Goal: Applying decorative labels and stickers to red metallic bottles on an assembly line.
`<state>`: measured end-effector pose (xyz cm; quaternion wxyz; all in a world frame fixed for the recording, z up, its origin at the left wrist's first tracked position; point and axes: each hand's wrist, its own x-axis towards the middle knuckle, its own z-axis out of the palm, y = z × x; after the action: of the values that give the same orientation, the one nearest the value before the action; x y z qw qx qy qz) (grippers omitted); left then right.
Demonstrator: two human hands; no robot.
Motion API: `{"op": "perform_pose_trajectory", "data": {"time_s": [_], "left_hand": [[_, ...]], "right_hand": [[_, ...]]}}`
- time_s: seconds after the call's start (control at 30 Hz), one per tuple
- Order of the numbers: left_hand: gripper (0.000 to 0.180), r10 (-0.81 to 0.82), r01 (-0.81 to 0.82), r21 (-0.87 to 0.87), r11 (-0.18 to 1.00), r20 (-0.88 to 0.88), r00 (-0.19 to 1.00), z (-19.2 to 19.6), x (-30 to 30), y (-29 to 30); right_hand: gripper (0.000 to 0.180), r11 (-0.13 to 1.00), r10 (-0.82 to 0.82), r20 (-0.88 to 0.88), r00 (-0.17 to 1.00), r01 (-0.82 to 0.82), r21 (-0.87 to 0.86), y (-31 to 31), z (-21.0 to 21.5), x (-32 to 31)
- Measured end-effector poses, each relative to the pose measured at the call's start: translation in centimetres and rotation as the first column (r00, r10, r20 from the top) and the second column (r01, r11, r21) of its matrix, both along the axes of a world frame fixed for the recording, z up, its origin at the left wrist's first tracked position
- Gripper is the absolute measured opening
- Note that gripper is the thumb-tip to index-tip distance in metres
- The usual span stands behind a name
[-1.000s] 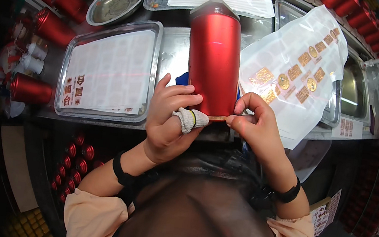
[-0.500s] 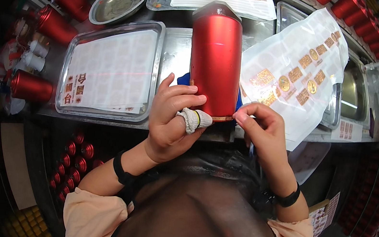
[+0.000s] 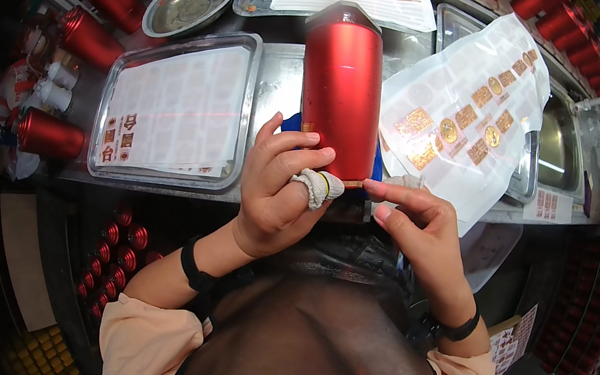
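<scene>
A shiny red bottle [image 3: 340,93] lies in front of me with its dark angular end [image 3: 345,16] pointing away. My left hand [image 3: 276,192] is closed on its near end, fingers along the left side. A white knit finger cover [image 3: 313,188] with a yellow-edged dark band is on one of its fingers. Around the near rim runs a narrow gold strip [image 3: 353,184]. The right index fingertip touches the strip's right end; the thumb of my right hand [image 3: 426,220] is apart below it. Blue cloth [image 3: 291,123] shows beneath the bottle.
On the left, a metal tray [image 3: 249,104] holds white decal sheets, with a round metal bowl [image 3: 191,3] behind it. A translucent sheet with gold decals [image 3: 473,104] lies at right. Several red bottles [image 3: 50,135] stand along the left. A sink [image 3: 560,151] is far right.
My right hand has shifted slightly down, its index finger straightening along the rim and its thumb parting from it. The left hand has moved slightly right. The bottle appears slightly turned.
</scene>
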<state>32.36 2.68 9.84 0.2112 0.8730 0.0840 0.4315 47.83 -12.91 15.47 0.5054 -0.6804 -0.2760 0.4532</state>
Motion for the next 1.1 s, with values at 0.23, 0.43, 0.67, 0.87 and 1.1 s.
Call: {"op": "perform_pose_trajectory", "data": {"time_s": [0.23, 0.43, 0.67, 0.87, 1.1], "left_hand": [[0.032, 0.0, 0.0, -0.003, 1.0, 0.011, 1.0, -0.2, 0.1, -0.1], [0.033, 0.003, -0.003, -0.008, 1.0, 0.019, 1.0, -0.3, 0.1, -0.1], [0.033, -0.002, 0.002, -0.006, 1.0, 0.039, 0.999, -0.4, 0.2, -0.1], [0.037, -0.015, 0.016, -0.013, 1.0, 0.043, 0.999, -0.8, -0.1, 0.2], [0.038, 0.031, -0.028, -0.068, 0.997, 0.042, 0.999, -1.3, -1.1, 0.5]], "right_hand": [[0.031, 1.0, 0.01, 0.072, 0.997, -0.009, -0.007, -0.3, -0.4, -0.2], [0.028, 0.992, -0.01, -0.065, 0.998, 0.018, 0.124, 0.3, -1.1, -0.3], [0.021, 0.983, -0.037, 0.287, 0.957, -0.017, 0.183, 1.7, -1.7, -0.4], [0.019, 0.968, -0.157, 0.371, 0.915, 0.069, 0.24, 2.7, -2.1, -0.3], [0.015, 0.99, -0.055, 0.096, 0.994, 0.042, 0.136, 2.7, -1.7, -0.3]]}}
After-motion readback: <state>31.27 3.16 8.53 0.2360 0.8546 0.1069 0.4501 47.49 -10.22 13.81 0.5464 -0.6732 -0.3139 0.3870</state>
